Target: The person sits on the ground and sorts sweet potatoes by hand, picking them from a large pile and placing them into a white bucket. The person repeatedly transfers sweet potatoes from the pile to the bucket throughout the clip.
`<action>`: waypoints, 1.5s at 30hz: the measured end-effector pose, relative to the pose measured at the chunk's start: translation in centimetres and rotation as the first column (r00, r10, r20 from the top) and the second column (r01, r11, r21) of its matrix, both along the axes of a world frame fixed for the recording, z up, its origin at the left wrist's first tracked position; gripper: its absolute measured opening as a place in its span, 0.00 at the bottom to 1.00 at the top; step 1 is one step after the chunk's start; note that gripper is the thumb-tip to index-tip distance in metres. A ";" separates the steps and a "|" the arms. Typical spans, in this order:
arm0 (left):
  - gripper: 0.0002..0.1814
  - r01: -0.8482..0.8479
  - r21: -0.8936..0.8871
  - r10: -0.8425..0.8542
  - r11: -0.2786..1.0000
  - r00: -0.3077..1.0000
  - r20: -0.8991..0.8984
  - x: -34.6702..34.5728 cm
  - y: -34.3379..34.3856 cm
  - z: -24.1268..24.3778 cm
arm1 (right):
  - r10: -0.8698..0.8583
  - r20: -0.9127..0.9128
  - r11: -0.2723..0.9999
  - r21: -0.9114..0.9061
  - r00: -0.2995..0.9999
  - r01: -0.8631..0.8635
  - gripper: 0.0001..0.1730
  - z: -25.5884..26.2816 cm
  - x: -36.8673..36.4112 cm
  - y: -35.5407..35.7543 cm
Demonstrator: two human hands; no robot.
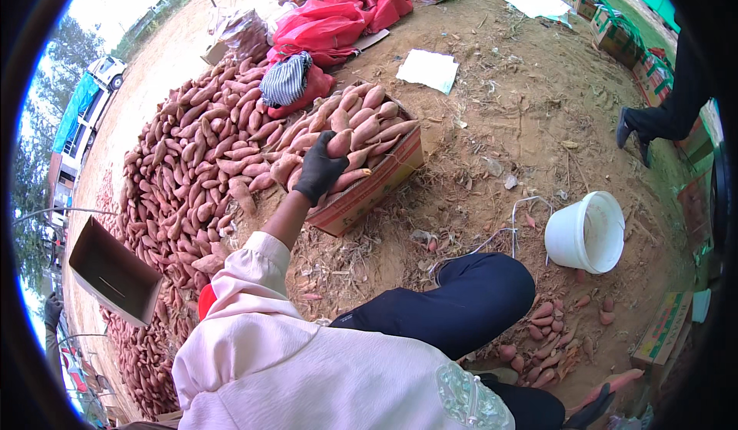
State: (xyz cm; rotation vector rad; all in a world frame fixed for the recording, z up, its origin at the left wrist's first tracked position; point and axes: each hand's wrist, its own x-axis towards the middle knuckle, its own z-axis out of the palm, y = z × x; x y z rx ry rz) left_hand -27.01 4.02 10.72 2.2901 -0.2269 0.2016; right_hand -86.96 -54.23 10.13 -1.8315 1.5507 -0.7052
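My left hand (320,168), in a dark glove, grips a sweet potato (340,143) above a long cardboard box (369,195). Pinkish sweet potatoes (366,124) fill the box up to its rim and over it. At the lower right edge my right hand (594,410), also gloved, is partly in view with a long sweet potato (616,385) against its fingers. A large heap of sweet potatoes (190,182) spreads beside the box on the left. Several small ones (548,338) lie on the ground near my right hand.
A white bucket (585,234) lies tilted at right. An open cardboard box (115,274) sits at left by the heap. Red sacks (323,23) and a checked cloth (286,78) are beyond. Taped boxes (617,35) line the right side, where a person's legs (663,107) show.
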 end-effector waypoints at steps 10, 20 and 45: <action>0.23 -0.402 -0.692 0.216 0.600 0.914 -0.343 9.6 11.1 -2.5 | 0.134 0.415 0.962 0.164 0.900 -0.219 0.34 0.5 12.4 3.8; 0.39 -0.160 -0.139 0.064 0.977 0.847 -0.528 21.4 23.8 -15.9 | 0.072 0.436 0.889 0.379 0.897 -0.256 0.35 -3.6 12.1 7.7; 0.22 0.029 -0.161 -0.049 0.986 0.992 -0.118 6.4 7.5 -0.5 | 0.685 0.378 0.692 -0.071 0.623 -0.718 0.38 8.6 34.3 16.8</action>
